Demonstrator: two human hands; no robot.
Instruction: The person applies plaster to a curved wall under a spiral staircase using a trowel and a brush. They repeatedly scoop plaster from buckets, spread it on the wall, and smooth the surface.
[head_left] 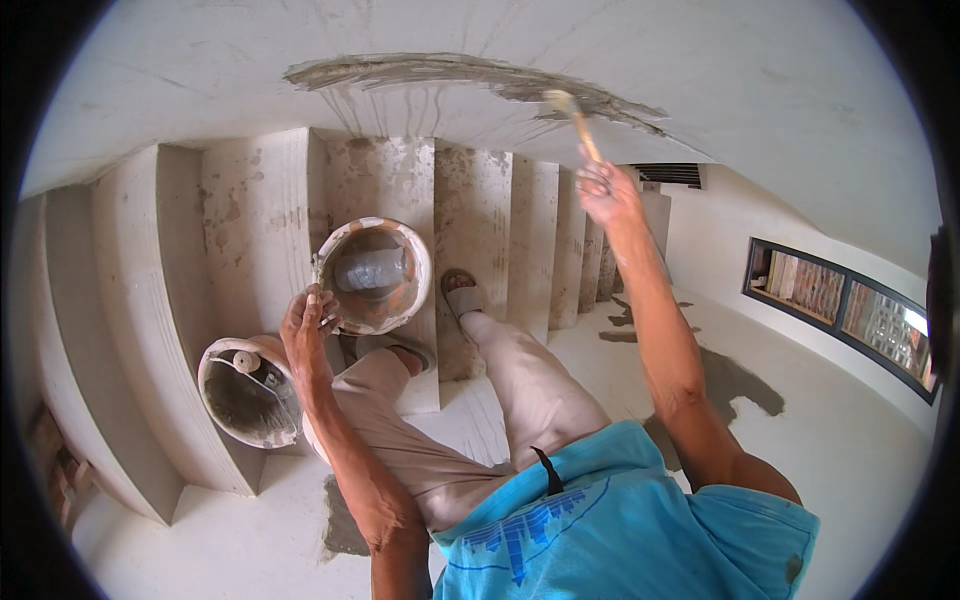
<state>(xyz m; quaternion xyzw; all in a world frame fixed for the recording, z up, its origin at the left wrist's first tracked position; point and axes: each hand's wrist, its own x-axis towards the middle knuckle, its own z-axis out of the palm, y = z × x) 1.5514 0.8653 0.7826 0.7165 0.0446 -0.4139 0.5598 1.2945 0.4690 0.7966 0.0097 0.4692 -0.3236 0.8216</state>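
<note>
My right hand (606, 190) is raised and closed around the handle of a paintbrush (578, 122). Its pale bristles are at a long grey patch of wet mortar (430, 70) on the white wall, slightly blurred. My left hand (310, 322) is by the left rim of a round bucket (424, 262) with watery liquid inside, its fingers curled. A small mortar-smeared piece rises beside those fingers; whether it belongs to the bucket or is held, I cannot tell. Lower left stands a second bucket (204, 385), coated with grey mortar, with a roller-like object (246, 360) in it.
Bare concrete steps (265, 185) run across the view, with damp spots and sharp edges. My sandalled feet (462, 292) stand on them beside the bucket. Grey mortar patches (735, 385) mark the white wall at right. A dark-framed window (840, 303) is set at far right.
</note>
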